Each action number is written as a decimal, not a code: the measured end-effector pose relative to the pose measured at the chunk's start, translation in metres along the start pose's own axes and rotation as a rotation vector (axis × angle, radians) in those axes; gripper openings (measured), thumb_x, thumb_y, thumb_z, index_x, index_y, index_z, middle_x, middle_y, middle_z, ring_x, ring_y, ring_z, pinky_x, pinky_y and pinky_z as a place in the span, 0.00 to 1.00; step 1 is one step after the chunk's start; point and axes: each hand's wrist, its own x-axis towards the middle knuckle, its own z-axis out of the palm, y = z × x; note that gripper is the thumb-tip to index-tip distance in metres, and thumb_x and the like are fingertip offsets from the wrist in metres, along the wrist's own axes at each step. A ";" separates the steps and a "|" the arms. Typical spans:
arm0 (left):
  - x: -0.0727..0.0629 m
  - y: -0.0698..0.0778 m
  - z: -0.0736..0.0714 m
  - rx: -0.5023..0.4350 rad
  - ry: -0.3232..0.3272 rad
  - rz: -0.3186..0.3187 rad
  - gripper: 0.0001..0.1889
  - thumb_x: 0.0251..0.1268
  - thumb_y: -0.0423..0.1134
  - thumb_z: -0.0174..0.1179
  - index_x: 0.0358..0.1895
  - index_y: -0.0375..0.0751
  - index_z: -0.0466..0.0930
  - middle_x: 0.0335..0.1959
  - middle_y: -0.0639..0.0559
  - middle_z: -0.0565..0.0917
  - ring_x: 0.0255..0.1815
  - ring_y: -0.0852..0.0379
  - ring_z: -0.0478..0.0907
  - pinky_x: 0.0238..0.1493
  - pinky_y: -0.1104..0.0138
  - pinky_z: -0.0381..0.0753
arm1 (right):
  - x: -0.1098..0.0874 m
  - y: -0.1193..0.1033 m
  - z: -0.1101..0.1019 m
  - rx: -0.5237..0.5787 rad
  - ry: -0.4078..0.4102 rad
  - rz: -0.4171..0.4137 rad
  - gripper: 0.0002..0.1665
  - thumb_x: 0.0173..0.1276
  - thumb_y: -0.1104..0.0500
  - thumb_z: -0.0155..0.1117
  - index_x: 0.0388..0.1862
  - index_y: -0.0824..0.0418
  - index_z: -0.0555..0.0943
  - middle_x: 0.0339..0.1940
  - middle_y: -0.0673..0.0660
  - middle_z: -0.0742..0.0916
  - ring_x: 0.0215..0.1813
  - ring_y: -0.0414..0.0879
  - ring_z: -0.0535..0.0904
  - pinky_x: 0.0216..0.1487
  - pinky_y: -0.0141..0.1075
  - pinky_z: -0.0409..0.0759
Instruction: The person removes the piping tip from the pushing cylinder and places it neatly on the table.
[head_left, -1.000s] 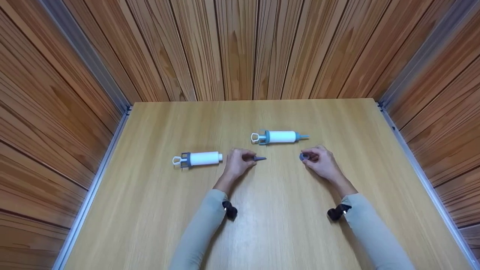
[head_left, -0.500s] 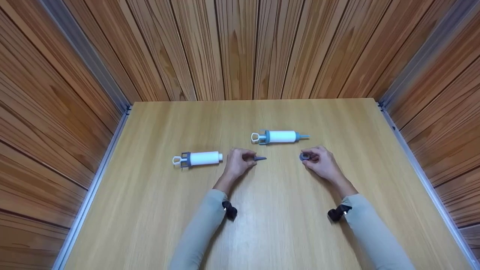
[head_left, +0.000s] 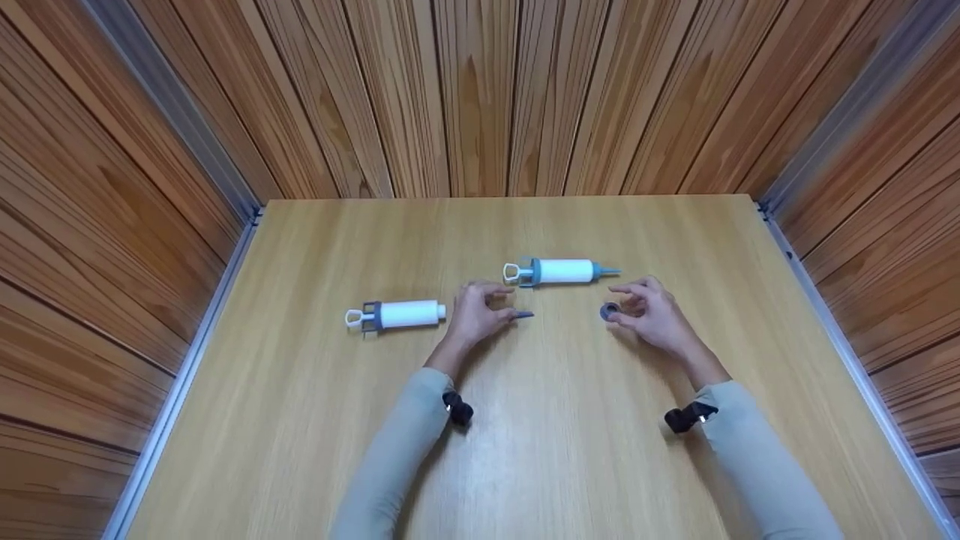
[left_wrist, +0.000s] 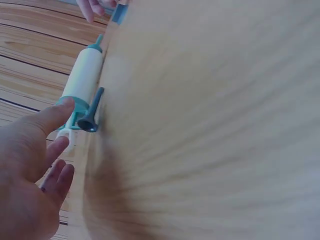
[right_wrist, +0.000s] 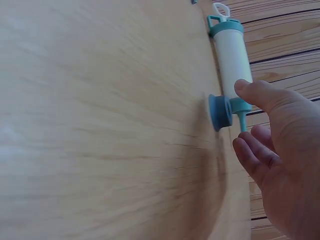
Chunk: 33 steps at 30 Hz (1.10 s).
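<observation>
A small dark blue-grey cone-shaped nozzle (head_left: 523,315) lies on the table, its narrow end pointing right. My left hand (head_left: 474,316) is just left of it, thumb and fingers spread apart; in the left wrist view the nozzle's flared end (left_wrist: 88,123) shows beyond the thumb. At the right, a dark blue-grey flanged ring (head_left: 609,310) rests on the table. Close beside it is my right hand (head_left: 660,319), thumb and fingers parted around the ring's right side. The right wrist view shows the ring (right_wrist: 220,113) with a gap to the fingers.
A white syringe-like tube with teal ends (head_left: 565,271) lies behind, between the hands. Another white tube with a dark blue handle end (head_left: 409,315) and no nozzle lies left of my left hand. Wood-panelled walls (head_left: 480,97) enclose the table (head_left: 540,450).
Both hands have loosened: the left has let go of the nozzle and the right of the ring. The right hand has drawn slightly back; nozzle and ring stay in place.
</observation>
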 end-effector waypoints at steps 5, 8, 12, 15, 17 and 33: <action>0.007 0.011 -0.002 -0.024 0.008 0.019 0.20 0.69 0.35 0.80 0.64 0.44 0.93 0.67 0.44 0.91 0.74 0.42 0.81 0.79 0.46 0.80 | -0.002 -0.005 -0.005 -0.017 0.029 -0.032 0.31 0.78 0.61 0.77 0.77 0.62 0.82 0.68 0.72 0.79 0.66 0.69 0.85 0.68 0.64 0.87; 0.012 0.018 -0.001 -0.034 0.008 0.048 0.21 0.69 0.35 0.80 0.64 0.42 0.92 0.67 0.43 0.92 0.74 0.41 0.81 0.79 0.45 0.80 | -0.005 -0.008 -0.006 -0.022 0.041 -0.045 0.30 0.78 0.62 0.76 0.77 0.62 0.82 0.68 0.72 0.79 0.65 0.68 0.86 0.67 0.63 0.88; 0.018 0.024 0.001 -0.017 -0.002 0.058 0.24 0.70 0.37 0.80 0.67 0.44 0.90 0.69 0.43 0.90 0.74 0.42 0.80 0.79 0.47 0.81 | -0.009 -0.015 -0.006 -0.024 0.053 -0.071 0.30 0.77 0.64 0.76 0.76 0.63 0.83 0.68 0.72 0.79 0.64 0.68 0.86 0.66 0.54 0.90; 0.023 0.028 0.003 -0.015 -0.013 0.053 0.26 0.70 0.39 0.80 0.70 0.46 0.89 0.71 0.43 0.88 0.76 0.42 0.79 0.79 0.47 0.81 | -0.010 -0.021 -0.005 -0.024 0.064 -0.089 0.30 0.77 0.64 0.77 0.75 0.63 0.83 0.68 0.72 0.80 0.63 0.67 0.86 0.62 0.39 0.89; 0.026 0.030 0.004 -0.014 -0.015 0.059 0.27 0.71 0.39 0.80 0.72 0.47 0.88 0.73 0.43 0.88 0.77 0.42 0.79 0.81 0.47 0.80 | -0.010 -0.025 -0.005 -0.017 0.067 -0.097 0.30 0.76 0.64 0.78 0.75 0.63 0.83 0.67 0.72 0.80 0.63 0.66 0.86 0.61 0.36 0.86; 0.040 0.029 0.024 0.061 -0.001 0.140 0.35 0.75 0.46 0.76 0.82 0.48 0.78 0.88 0.42 0.73 0.93 0.35 0.60 0.92 0.32 0.57 | -0.020 -0.050 0.002 0.091 0.209 -0.240 0.32 0.69 0.69 0.82 0.71 0.66 0.86 0.63 0.66 0.87 0.64 0.63 0.88 0.71 0.54 0.89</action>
